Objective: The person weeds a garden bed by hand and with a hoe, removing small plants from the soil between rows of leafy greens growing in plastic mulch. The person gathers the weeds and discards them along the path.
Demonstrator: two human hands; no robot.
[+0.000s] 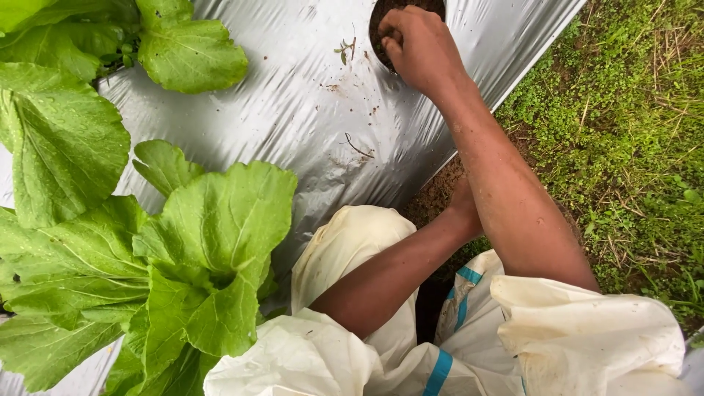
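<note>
**Right hand at a planting hole in silver mulch film**

The right hand (419,45) reaches to the round planting hole (381,22) cut in the silver plastic mulch film (293,110). Its fingers are curled and bunched together at the hole's lower right rim, the fingertips dipping into the dark soil inside; whether they pinch anything there cannot be told. Crumbs of soil and a small dry twig (358,149) lie on the film just below the hole, and a tiny green sprig (345,50) lies on the film just left of it.

The left hand (463,205) sits well below the hole, at the film's right edge, where bare brown earth (436,194) shows. It is mostly hidden behind the right forearm, so its grip cannot be told. Both arms come out of pale cream sleeves (587,330) with teal stripes, soiled in places.

Well left of the hole, and below it, broad leafy green plants (205,242) grow through the film; their leaves are wet with droplets. Right of the film's edge, a strip of low green weeds and dry grass (631,110) covers the ground.
</note>
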